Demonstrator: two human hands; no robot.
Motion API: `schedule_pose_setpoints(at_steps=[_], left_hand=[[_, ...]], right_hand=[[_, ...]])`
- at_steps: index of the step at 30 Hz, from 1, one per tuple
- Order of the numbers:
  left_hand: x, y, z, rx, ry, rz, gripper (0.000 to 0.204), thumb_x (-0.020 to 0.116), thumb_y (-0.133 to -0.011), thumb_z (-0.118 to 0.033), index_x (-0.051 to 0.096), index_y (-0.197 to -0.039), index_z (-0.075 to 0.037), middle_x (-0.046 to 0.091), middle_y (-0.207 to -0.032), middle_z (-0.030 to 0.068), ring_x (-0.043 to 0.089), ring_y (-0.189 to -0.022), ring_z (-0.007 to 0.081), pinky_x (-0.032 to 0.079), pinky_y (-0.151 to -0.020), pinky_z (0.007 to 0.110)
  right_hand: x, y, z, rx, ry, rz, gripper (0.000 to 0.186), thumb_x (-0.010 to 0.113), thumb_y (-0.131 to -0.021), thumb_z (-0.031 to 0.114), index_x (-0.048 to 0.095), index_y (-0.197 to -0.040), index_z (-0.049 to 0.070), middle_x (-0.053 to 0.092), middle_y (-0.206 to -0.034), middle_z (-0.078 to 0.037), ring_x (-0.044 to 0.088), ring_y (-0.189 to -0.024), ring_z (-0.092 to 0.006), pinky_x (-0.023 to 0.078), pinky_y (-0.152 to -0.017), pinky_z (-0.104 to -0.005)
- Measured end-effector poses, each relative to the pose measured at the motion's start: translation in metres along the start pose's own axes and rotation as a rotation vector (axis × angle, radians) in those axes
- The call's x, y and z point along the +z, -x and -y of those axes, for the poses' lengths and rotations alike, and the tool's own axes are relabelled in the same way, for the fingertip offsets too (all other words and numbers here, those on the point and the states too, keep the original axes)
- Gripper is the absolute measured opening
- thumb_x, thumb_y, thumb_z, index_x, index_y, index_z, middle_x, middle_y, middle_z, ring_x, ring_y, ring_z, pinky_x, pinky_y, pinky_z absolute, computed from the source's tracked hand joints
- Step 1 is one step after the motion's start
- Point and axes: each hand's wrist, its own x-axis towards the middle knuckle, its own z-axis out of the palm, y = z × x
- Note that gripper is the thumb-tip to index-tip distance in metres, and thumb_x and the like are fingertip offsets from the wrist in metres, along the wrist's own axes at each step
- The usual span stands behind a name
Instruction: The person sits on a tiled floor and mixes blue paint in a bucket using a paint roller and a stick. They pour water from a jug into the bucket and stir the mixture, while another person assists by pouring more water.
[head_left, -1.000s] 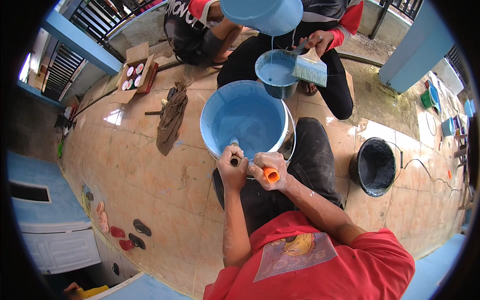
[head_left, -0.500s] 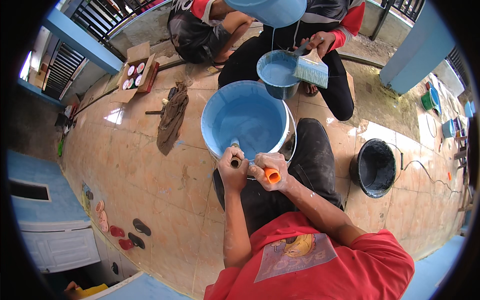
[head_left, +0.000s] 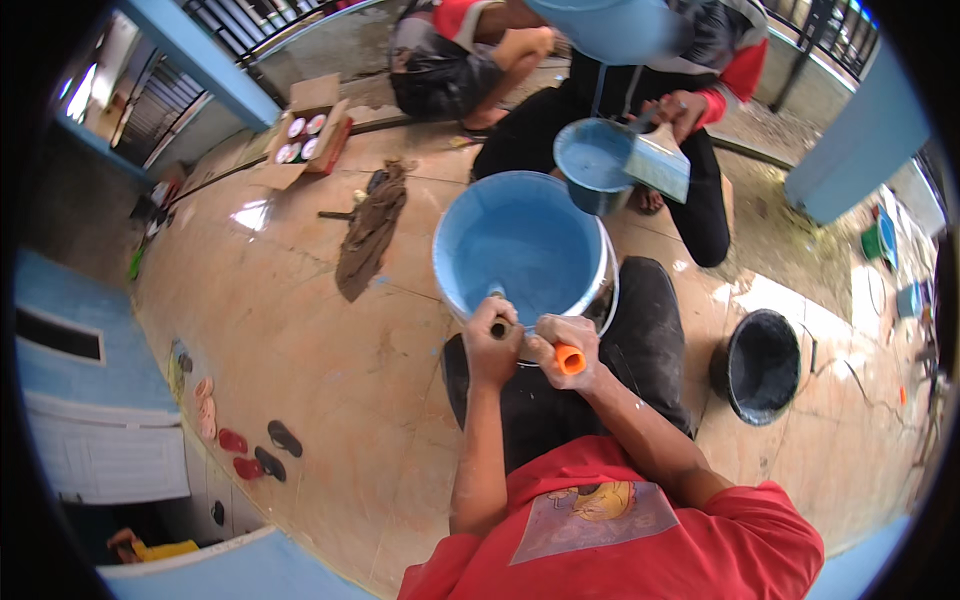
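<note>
A large light-blue bucket (head_left: 458,225) with blue paint inside stands before my knees. At its near rim my left hand (head_left: 494,352) is wrapped round a hollow, brownish stick (head_left: 498,328); its pale far end reaches into the bucket. Beside it my right hand (head_left: 566,338) grips a tool by its orange hollow handle (head_left: 570,360); the tool's head is hidden. Both hands are smeared with pale paint. Over the bucket's far right edge is a small pail (head_left: 597,195) of blue paint. Next to it a co-worker's hand (head_left: 680,114) holds a wide paintbrush (head_left: 660,166).
Another blue bucket (head_left: 620,30) is tipped above the small pail, with thin streams falling from it. A black bucket (head_left: 738,375) stands to my right. On the left lie a brown rag (head_left: 368,240), an open carton (head_left: 320,90) of tins and several sandals (head_left: 270,462). A second person crouches at the back.
The whole view has shifted, so things sit further right and slightly lower. Both my hands keep their grips at the bucket's near rim. The brush beside the small pail is slightly blurred.
</note>
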Motion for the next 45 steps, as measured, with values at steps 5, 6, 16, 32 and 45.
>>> schedule_pose_setpoints(at_steps=[5,6,16,32,45], left_hand=[[0.001,0.007,-0.002,-0.019,0.007,-0.013,0.017,0.065,-0.072,0.006,0.054,-0.081,-0.003,0.054,-0.078,0.0053,0.055,-0.074,0.0167,0.047,-0.072,0.03],[0.0,0.006,0.001,-0.049,0.052,-0.011,0.017,0.064,-0.072,0.007,0.053,-0.081,-0.003,0.055,-0.079,0.005,0.055,-0.075,0.016,0.048,-0.074,0.03],[-0.009,-0.01,0.006,-0.073,0.123,-0.093,0.016,0.064,-0.073,0.007,0.053,-0.081,-0.002,0.059,-0.083,0.0034,0.055,-0.082,0.0124,0.047,-0.08,0.028],[0.01,-0.014,0.022,0.033,0.266,-0.2,0.016,0.067,-0.08,0.007,0.056,-0.088,-0.003,0.062,-0.088,0.0043,0.057,-0.084,0.0119,0.05,-0.082,0.029],[0.011,-0.011,0.019,0.105,0.188,-0.151,0.017,0.067,-0.081,0.006,0.056,-0.088,-0.004,0.061,-0.086,0.0038,0.057,-0.081,0.0126,0.049,-0.08,0.029]], right_hand=[[0.006,0.004,0.002,-0.011,-0.038,0.013,0.03,0.071,-0.088,0.004,0.049,-0.068,0.007,0.05,-0.059,-0.007,0.05,-0.046,-0.024,0.04,-0.046,-0.0369],[0.006,0.006,-0.004,0.001,-0.046,0.021,0.03,0.071,-0.088,0.006,0.049,-0.069,0.007,0.05,-0.059,-0.008,0.05,-0.046,-0.0242,0.039,-0.046,-0.0372],[-0.014,-0.017,-0.008,0.086,-0.058,-0.11,0.037,0.067,-0.096,0.002,0.043,-0.069,0.005,0.045,-0.057,-0.004,0.04,-0.049,-0.0123,0.033,-0.047,-0.0315],[-0.042,-0.033,0.004,0.058,0.094,-0.124,0.032,0.072,-0.093,0.005,0.05,-0.07,0.006,0.054,-0.056,-0.006,0.052,-0.044,-0.0175,0.041,-0.046,-0.0329],[-0.036,-0.032,0.026,0.085,0.133,-0.068,0.036,0.073,-0.093,0.009,0.048,-0.067,0.007,0.052,-0.055,-0.005,0.05,-0.043,-0.0175,0.039,-0.046,-0.0319]])
